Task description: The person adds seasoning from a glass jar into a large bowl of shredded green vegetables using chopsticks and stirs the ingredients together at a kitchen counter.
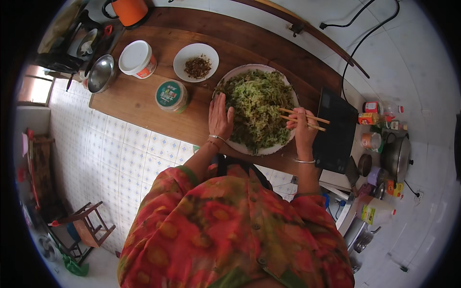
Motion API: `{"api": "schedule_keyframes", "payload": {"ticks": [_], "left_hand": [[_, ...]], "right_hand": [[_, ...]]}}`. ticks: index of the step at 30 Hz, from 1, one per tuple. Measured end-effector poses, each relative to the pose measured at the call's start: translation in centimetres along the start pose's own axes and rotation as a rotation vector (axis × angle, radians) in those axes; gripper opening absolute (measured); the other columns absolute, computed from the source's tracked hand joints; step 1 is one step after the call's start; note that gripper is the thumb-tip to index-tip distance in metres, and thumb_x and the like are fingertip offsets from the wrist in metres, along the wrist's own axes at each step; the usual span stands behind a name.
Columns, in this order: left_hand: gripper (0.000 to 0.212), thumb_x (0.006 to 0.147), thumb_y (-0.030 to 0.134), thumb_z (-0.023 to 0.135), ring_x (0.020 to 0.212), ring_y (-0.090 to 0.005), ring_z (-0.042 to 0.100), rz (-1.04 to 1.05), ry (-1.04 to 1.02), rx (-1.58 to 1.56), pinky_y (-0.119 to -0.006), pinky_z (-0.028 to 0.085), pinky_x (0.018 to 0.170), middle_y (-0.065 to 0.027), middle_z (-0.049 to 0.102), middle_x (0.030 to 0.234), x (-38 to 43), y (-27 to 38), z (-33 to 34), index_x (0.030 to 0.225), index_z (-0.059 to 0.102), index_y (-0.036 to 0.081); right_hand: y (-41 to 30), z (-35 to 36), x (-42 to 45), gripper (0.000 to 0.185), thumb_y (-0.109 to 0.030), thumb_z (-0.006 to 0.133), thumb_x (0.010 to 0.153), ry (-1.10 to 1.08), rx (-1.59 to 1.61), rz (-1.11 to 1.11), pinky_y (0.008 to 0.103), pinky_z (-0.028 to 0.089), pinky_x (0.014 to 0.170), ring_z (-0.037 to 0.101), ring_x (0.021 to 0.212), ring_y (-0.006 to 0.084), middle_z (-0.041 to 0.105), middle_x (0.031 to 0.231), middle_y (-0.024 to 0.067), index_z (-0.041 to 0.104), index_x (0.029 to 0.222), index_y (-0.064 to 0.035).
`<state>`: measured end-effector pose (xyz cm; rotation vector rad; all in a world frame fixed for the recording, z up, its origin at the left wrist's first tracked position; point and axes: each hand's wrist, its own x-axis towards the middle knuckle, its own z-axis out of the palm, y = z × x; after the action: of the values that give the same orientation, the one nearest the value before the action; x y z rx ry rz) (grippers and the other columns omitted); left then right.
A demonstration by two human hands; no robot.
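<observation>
A wide, round enamel basin [263, 154] stands on the wooden table [135, 99], heaped with shredded leafy greens [257, 104]. My left hand [220, 117] rests at the basin's left edge, fingers fairly straight and holding nothing, with the thumb a little apart. My right hand [304, 126] grips a pair of wooden chopsticks [317, 122] at the basin's right side; their tips reach over the greens. Up and left of the basin is a white bowl [179, 64] with a dark reddish-brown chopped seasoning [197, 67] in it.
A green-lidded plastic jar [171, 95], a white-lidded tub [136, 57] and a metal bowl [102, 75] stand on the left. An orange kettle [130, 12] is at the back. A black induction cooktop [335, 129] lies at the right, beside bottles and a lidded metal pot [395, 157].
</observation>
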<state>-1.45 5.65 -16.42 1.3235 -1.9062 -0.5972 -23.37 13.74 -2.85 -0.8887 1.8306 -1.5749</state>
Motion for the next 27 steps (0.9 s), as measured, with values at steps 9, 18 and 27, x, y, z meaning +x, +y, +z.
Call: {"api": "schedule_keyframes", "payload": {"ticks": [9, 18, 27], "left_hand": [[0.052, 0.097, 0.026, 0.046, 0.134, -0.0335, 0.038, 0.006, 0.021, -0.029, -0.046, 0.023, 0.115, -0.0187, 0.044, 0.142, -0.1, 0.1, -0.3, 0.142, 0.035, 0.002], [0.052, 0.097, 0.026, 0.045, 0.135, -0.0331, 0.038, -0.021, 0.003, -0.043, -0.046, 0.024, 0.114, -0.0186, 0.044, 0.142, 0.3, 0.4, -0.5, 0.142, 0.035, 0.001], [0.053, 0.096, 0.024, 0.047, 0.134, -0.0329, 0.038, -0.003, 0.011, -0.036, -0.045, 0.024, 0.114, -0.0185, 0.044, 0.142, 0.3, 0.3, -0.5, 0.142, 0.035, 0.001]], "right_hand": [[3.5, -4.7, 6.7, 0.031, -0.025, 0.055, 0.098, 0.166, -0.07, -0.001, 0.023, 0.052, 0.047, 0.061, 0.051, 0.0121, 0.066, 0.072, 0.0106, 0.064, 0.094, 0.0046], [-0.8, 1.1, 3.9, 0.035, -0.03, 0.055, 0.098, -0.15, -0.112, -0.002, 0.023, 0.049, 0.047, 0.059, 0.051, 0.0109, 0.065, 0.069, 0.009, 0.065, 0.091, 0.0033], [3.4, -0.7, 12.8, 0.033, -0.027, 0.053, 0.099, 0.051, -0.091, -0.037, 0.0253, 0.051, 0.047, 0.059, 0.051, 0.0114, 0.065, 0.071, 0.0101, 0.065, 0.094, 0.0037]]}}
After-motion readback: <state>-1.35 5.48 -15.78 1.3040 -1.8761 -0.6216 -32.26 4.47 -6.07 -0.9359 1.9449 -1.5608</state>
